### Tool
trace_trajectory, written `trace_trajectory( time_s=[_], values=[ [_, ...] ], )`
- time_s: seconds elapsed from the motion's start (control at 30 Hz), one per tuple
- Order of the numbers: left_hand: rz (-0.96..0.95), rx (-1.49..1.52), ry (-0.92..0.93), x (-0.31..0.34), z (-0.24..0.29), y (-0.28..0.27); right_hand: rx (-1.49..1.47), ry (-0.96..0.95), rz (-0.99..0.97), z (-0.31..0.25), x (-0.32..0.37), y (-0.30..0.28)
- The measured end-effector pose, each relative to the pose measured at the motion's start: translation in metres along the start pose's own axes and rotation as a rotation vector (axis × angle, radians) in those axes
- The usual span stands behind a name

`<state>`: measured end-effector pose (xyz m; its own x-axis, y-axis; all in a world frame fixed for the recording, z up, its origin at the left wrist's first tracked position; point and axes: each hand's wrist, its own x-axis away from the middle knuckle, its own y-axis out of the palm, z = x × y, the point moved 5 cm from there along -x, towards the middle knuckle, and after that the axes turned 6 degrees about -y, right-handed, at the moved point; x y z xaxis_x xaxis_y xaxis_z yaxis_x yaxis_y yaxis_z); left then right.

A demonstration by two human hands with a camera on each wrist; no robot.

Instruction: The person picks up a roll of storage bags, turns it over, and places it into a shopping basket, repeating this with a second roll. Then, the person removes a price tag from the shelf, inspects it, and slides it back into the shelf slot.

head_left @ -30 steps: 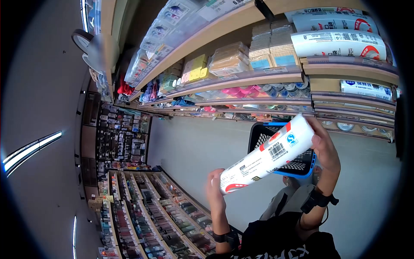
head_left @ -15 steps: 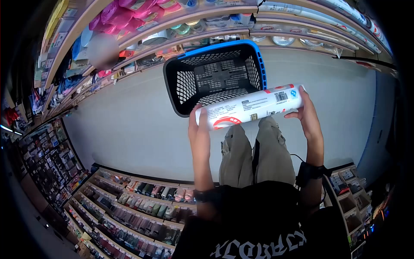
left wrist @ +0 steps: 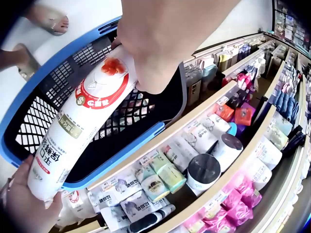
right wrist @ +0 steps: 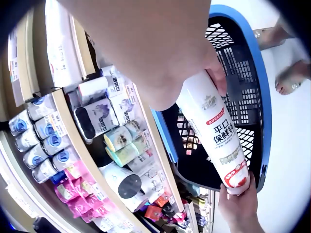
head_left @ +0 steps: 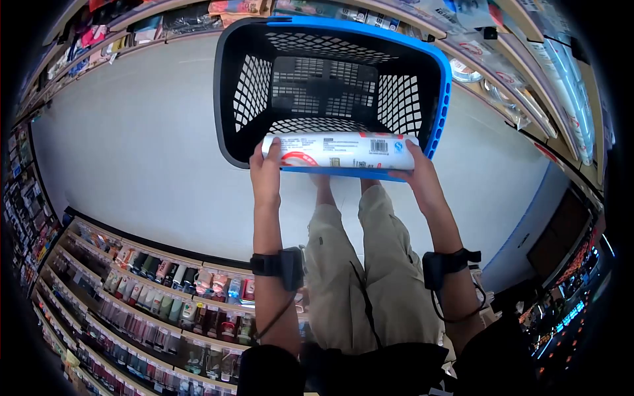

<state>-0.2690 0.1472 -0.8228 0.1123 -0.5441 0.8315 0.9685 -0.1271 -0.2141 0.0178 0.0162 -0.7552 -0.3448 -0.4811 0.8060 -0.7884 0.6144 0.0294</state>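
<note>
Two-handed grip on a white cylindrical roll with red-and-black print [head_left: 337, 152]. My left hand [head_left: 266, 168] has its left end, fingers curled over the top; my right hand [head_left: 419, 168] clasps the right end, fingers bent around it. Neither grip is spread.

Position: roll lies nearly level above the near side of a black plastic mesh basket with a blue rim [head_left: 441, 99]. Half a second back it tilted, right end higher, reaching past the basket's near right corner — now it spans the near side. A second back the slant was steeper and the shelves filled the view ahead; the view has since swung down to the basket, which shows much larger.

Around: basket on the pale floor [head_left: 152, 125], my khaki trousers [head_left: 340, 277] just this side of it. Black strapped device on each wrist. Beyond the basket, stocked shelves — pink bundles [left wrist: 238, 206] and small printed packs [left wrist: 138, 206] in the left wrist view.
</note>
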Motion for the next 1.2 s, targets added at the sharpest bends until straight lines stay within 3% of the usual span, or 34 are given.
trace_trajectory(
  time_s=[0.1, 0.13, 0.2, 0.37, 0.47, 0.57, 0.6, 0.63, 0.7, 0.77, 0.8, 0.9, 0.97, 1.07, 1.13, 1.2],
  values=[
    [-0.002, 0.03, 0.0, -0.072, -0.005, 0.019, 0.062, 0.041, 0.001, 0.014, -0.092, 0.005],
    [-0.067, 0.106, -0.034, -0.083, 0.005, 0.032, 0.061, -0.033, -0.034, 0.013, -0.113, 0.011],
    [-0.112, 0.05, -0.032, -0.122, 0.007, 0.052, 0.079, 0.015, -0.036, 0.042, -0.172, 0.01],
    [0.023, 0.285, -0.062, -0.223, -0.014, 0.09, 0.118, 0.157, 0.01, 0.119, -0.298, 0.018],
    [-0.079, 0.188, 0.008, -0.29, -0.04, 0.092, 0.043, 0.189, 0.036, 0.16, -0.357, 0.02],
    [-0.197, 0.21, -0.024, -0.336, -0.047, 0.091, -0.038, 0.124, -0.034, 0.187, -0.397, 0.02],
    [-0.217, 0.238, -0.004, -0.347, -0.048, 0.09, 0.038, 0.162, 0.071, 0.193, -0.412, 0.021],
    [-0.204, 0.239, 0.002, -0.347, -0.046, 0.09, 0.219, 0.023, -0.072, 0.208, -0.442, 0.014],
    [-0.256, 0.233, 0.005, -0.338, -0.036, 0.092, -0.01, 0.098, -0.152, 0.199, -0.444, 0.033],
    [-0.276, 0.558, -0.107, -0.372, -0.053, 0.084, 0.099, 0.025, -0.149, 0.17, -0.424, 0.056],
    [-0.295, 0.687, -0.122, -0.369, -0.054, 0.084, -0.162, 0.129, 0.08, 0.167, -0.418, 0.058],
    [-0.356, 0.835, -0.136, -0.34, -0.048, 0.081, -0.376, 0.113, 0.056, 0.16, -0.402, 0.051],
    [-0.376, 0.91, -0.163, -0.312, -0.05, 0.076, -0.538, 0.156, 0.047, 0.152, -0.379, 0.043],
    [-0.201, 0.942, -0.241, -0.252, -0.04, 0.071, -0.7, 0.177, 0.005, 0.121, -0.322, 0.04],
    [-0.221, 1.057, -0.258, -0.215, -0.029, 0.069, -0.811, 0.148, -0.103, 0.094, -0.274, 0.044],
    [-0.322, 1.153, -0.224, -0.167, -0.009, 0.071, -0.784, 0.128, -0.043, 0.067, -0.219, 0.048]
  ],
)
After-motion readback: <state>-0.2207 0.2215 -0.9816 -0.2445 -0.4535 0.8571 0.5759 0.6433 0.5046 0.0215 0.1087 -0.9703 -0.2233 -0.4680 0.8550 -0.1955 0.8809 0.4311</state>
